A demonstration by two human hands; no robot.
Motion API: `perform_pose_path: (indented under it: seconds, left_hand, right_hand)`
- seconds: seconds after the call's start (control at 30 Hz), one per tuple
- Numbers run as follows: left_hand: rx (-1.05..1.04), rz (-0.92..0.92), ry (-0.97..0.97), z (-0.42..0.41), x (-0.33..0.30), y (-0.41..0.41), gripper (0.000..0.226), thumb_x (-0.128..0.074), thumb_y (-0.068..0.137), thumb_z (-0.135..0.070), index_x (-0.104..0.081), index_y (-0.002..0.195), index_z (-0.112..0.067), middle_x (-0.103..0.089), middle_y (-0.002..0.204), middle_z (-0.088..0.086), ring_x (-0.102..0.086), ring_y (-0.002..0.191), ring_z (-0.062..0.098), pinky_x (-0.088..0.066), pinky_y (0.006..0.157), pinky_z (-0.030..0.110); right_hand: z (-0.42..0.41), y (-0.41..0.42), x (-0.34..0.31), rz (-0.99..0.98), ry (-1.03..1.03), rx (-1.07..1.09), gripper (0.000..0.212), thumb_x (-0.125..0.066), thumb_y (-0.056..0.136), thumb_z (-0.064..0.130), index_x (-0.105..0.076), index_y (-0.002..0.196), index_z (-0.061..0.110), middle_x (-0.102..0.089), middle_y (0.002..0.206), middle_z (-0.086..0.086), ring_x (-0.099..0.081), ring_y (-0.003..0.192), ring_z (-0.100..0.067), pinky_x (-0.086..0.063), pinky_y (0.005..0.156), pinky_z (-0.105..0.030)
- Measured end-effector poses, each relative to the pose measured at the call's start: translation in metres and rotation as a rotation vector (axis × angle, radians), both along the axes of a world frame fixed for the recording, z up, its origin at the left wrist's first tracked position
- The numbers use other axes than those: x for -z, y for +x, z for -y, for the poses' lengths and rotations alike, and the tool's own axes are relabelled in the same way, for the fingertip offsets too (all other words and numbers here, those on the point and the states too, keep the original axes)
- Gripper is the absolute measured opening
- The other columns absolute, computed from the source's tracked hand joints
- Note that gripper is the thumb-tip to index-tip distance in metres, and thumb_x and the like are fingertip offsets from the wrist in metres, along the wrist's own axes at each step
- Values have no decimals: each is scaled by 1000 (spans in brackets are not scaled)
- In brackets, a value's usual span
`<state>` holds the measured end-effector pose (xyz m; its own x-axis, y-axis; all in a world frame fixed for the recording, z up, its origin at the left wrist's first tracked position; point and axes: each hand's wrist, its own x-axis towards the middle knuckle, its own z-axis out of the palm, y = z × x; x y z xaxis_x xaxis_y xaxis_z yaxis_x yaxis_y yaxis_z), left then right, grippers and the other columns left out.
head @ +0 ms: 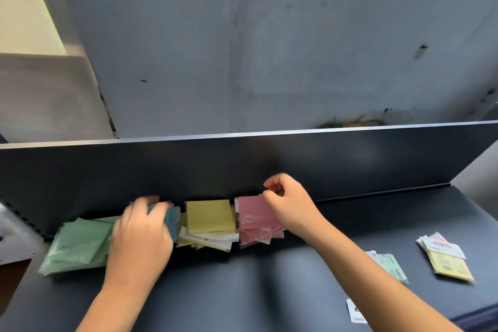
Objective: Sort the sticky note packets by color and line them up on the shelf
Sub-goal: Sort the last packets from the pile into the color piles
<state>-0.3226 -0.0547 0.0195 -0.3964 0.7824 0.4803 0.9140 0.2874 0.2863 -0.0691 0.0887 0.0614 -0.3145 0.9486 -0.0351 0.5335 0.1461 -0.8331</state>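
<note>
Soft, even light here, moderately dim, nothing harsh. A pale sheen runs along the top edge of the dark grey upright back panel [242, 167], and a faint glare patch sits on its right part. Motion blur smears the left hand [140, 234] and the green plastic-wrapped packets [78, 245] beside it. The right hand [288, 202] looks sharper. Wide-angle bending curves the dark matte shelf [377, 221] at the frame edges.

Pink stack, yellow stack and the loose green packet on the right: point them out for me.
pink stack [252, 219], head view, face of the top packet.
yellow stack [210, 217], head view, middle of the top packet.
loose green packet [392, 267], head view, its printed face.
</note>
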Motion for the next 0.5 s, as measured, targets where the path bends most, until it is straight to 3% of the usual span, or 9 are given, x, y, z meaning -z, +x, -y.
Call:
perform_pose_path:
  seconds: [0.17,0.27,0.33,0.4,0.5]
  left_hand:
    - [115,71,67,-12,-12,51,40,-47,77,-7,-72,108,-11,-61,105,7,-56,93,33,-49,76,48]
    - [353,96,53,-22,-16,108,29,-48,84,-15,-70,103,-16,-58,98,-2,-53,87,25,-48,74,40]
    - [503,184,-106,-31,-17,152,23,-46,90,-27,-66,101,-25,-56,95,-9,-56,89,19,-50,75,36]
    - [577,315,-386,-47,-16,195,22,-48,94,-41,-62,109,-33,-58,102,-15,-59,99,11,-50,85,32]
    - [649,385,-724,-73,-1,248,47,-56,89,-58,-54,130,-34,-56,119,-10,-59,109,13,-49,95,35]
  right_hand:
    - [-3,30,7,60,-12,-85,13,-61,98,27,-64,109,31,-66,104,14,-63,93,-3,-47,79,-19]
    - [-10,59,9,155,20,-123,11,-62,96,27,-68,104,31,-68,103,12,-64,87,-4,-48,77,-21]
    - [-16,85,8,205,31,-134,10,-63,95,27,-69,102,30,-69,100,13,-63,86,-3,-47,77,-20]
    - [-24,114,6,255,23,-152,7,-64,97,30,-70,101,31,-69,97,15,-63,85,-1,-48,79,-22]
    - [-34,165,6,382,-5,-173,4,-64,96,35,-67,98,34,-68,95,13,-62,84,-4,-55,82,-31]
